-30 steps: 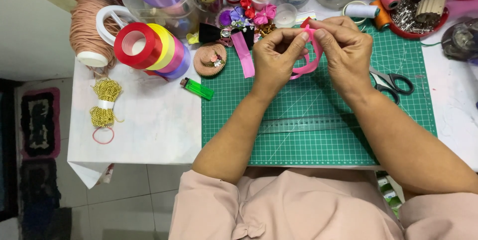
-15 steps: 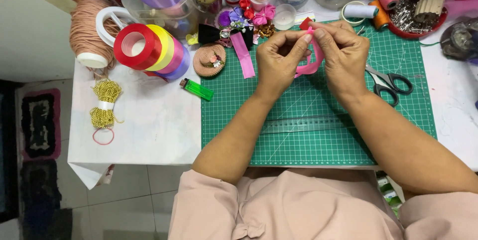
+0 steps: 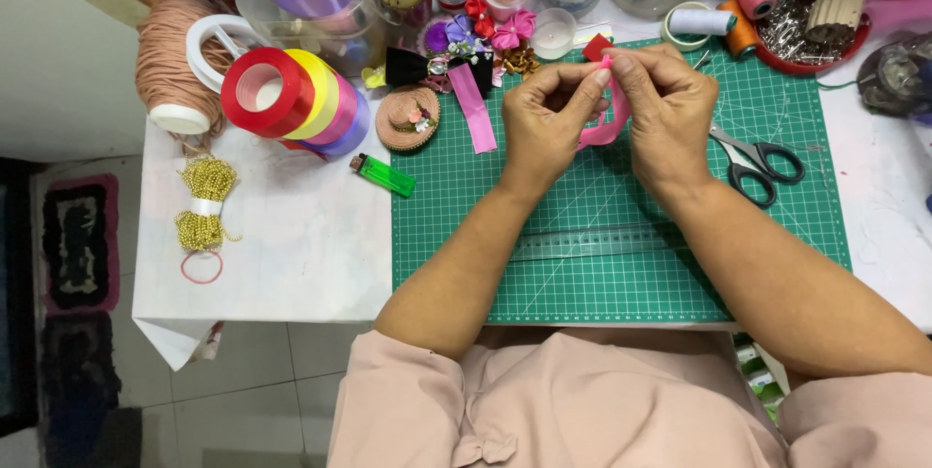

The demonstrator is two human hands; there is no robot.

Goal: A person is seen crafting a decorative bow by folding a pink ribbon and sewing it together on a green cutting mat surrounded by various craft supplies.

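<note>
My left hand (image 3: pixel 544 128) and my right hand (image 3: pixel 665 114) meet above the green cutting mat (image 3: pixel 621 274), both pinching a strip of pink ribbon (image 3: pixel 604 126). The fingertips press together at the ribbon's top end, and its loop hangs down between the two hands. A second flat piece of pink ribbon (image 3: pixel 473 106) lies on the mat just left of my left hand. Black-handled scissors (image 3: pixel 762 165) rest on the mat to the right of my right hand.
Stacked ribbon rolls (image 3: pixel 291 94), a cone of peach cord (image 3: pixel 170 65), a gold bead chain (image 3: pixel 204 201) and a green lighter (image 3: pixel 383 174) lie at the left. A clear ruler (image 3: pixel 592 240) crosses the mat. Jars, thread spools (image 3: pixel 704 21), fabric flowers (image 3: pixel 490 26) and a red pin tray (image 3: pixel 811 26) crowd the back edge.
Both hands have drifted slightly toward me and down over the mat, keeping their pinch on the pink ribbon. The ribbon loop has shortened a little between them.
</note>
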